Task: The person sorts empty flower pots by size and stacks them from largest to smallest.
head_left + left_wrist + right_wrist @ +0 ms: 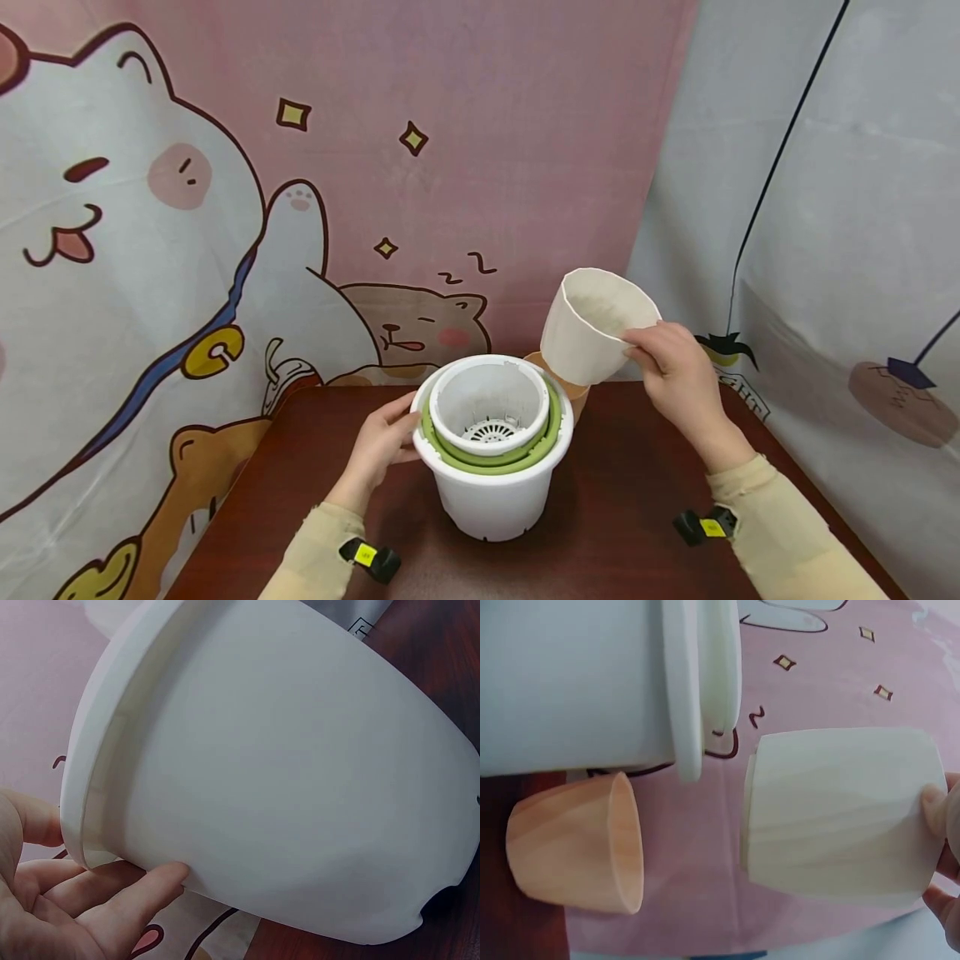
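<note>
A large white flowerpot (491,504) stands upright, with a green pot (495,467) nested inside it and a smaller white pot (487,396) innermost, its slotted base showing. My left hand (378,442) grips the large pot's rim at its left side, thumb at the rim and fingers beneath it. Raised to the right of the stack, a cream pot (573,346) tilts in the air; my right hand (678,379) pinches it by the rim. Below and behind the cream pot is an orange pot (570,847), partly hidden in the head view and upright on the table.
The pots stand on a dark reddish-brown table (615,508). Close behind it hangs a pink printed cloth (480,192) with cartoon animals, and a pale grey cloth (825,250) closes off the right side.
</note>
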`<action>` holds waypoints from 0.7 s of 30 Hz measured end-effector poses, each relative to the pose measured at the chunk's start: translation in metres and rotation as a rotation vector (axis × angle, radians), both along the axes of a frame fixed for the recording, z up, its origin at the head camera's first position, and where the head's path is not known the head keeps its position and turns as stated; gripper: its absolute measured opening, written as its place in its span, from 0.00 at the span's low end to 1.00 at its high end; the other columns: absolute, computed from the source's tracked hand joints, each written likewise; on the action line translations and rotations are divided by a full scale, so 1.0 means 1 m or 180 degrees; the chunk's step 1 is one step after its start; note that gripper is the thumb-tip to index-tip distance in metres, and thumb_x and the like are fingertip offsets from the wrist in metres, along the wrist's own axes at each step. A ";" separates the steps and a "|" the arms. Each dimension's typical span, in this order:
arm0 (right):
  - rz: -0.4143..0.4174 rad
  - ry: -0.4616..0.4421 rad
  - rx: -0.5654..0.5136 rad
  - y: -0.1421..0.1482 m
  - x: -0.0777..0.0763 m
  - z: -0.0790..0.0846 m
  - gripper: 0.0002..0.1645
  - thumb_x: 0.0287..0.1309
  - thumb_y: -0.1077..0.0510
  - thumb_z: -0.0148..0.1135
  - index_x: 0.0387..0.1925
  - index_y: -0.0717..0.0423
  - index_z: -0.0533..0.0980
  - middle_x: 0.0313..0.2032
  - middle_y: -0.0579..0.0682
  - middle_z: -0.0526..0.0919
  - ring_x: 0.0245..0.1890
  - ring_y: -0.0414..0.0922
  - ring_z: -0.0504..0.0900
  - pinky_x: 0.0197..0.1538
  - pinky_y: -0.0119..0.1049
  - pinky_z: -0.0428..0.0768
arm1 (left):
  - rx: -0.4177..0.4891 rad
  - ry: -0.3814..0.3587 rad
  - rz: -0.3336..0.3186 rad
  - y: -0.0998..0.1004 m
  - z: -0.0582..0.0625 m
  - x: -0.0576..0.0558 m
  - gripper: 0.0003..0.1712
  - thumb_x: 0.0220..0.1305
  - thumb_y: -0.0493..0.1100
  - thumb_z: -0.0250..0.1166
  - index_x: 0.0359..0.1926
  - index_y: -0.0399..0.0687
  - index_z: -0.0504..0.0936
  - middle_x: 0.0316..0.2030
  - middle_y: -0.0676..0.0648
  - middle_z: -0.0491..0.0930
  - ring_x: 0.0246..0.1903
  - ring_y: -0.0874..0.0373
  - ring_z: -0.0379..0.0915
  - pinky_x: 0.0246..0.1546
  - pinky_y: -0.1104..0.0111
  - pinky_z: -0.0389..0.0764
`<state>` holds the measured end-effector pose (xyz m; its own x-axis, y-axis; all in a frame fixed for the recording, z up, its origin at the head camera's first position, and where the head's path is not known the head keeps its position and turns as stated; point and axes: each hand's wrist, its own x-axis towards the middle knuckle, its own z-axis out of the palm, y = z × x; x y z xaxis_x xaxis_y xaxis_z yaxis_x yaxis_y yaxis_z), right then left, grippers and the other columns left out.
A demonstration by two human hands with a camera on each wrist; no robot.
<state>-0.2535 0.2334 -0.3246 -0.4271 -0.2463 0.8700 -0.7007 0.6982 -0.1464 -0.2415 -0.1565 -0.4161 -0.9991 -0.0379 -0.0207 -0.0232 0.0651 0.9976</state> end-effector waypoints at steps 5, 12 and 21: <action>0.0207 0.0143 -0.0077 -0.013 0.000 0.007 0.17 0.43 0.79 0.70 0.37 0.63 0.84 0.33 0.54 0.86 0.39 0.55 0.79 0.55 0.45 0.74 | -0.0003 -0.0004 0.0007 0.000 0.000 0.000 0.25 0.70 0.38 0.59 0.67 0.42 0.74 0.52 0.36 0.79 0.35 0.49 0.84 0.31 0.55 0.87; 0.0505 0.0257 -0.0186 -0.031 0.002 0.014 0.21 0.40 0.81 0.70 0.37 0.62 0.84 0.34 0.52 0.87 0.41 0.54 0.80 0.59 0.48 0.73 | -0.0013 -0.0011 0.0012 0.000 0.001 0.001 0.25 0.70 0.38 0.59 0.67 0.42 0.74 0.52 0.36 0.80 0.35 0.49 0.84 0.31 0.55 0.87; 0.0741 0.0221 -0.0151 -0.050 0.004 0.016 0.23 0.38 0.82 0.71 0.36 0.59 0.85 0.35 0.51 0.87 0.44 0.58 0.81 0.58 0.38 0.72 | -0.0018 -0.0009 -0.0004 0.000 0.001 0.001 0.25 0.70 0.38 0.59 0.67 0.42 0.74 0.52 0.36 0.80 0.34 0.49 0.84 0.31 0.55 0.87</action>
<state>-0.2492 0.1836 -0.3085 -0.3025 -0.2893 0.9082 -0.8515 0.5101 -0.1211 -0.2408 -0.1569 -0.4147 -0.9991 -0.0366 -0.0232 -0.0258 0.0708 0.9972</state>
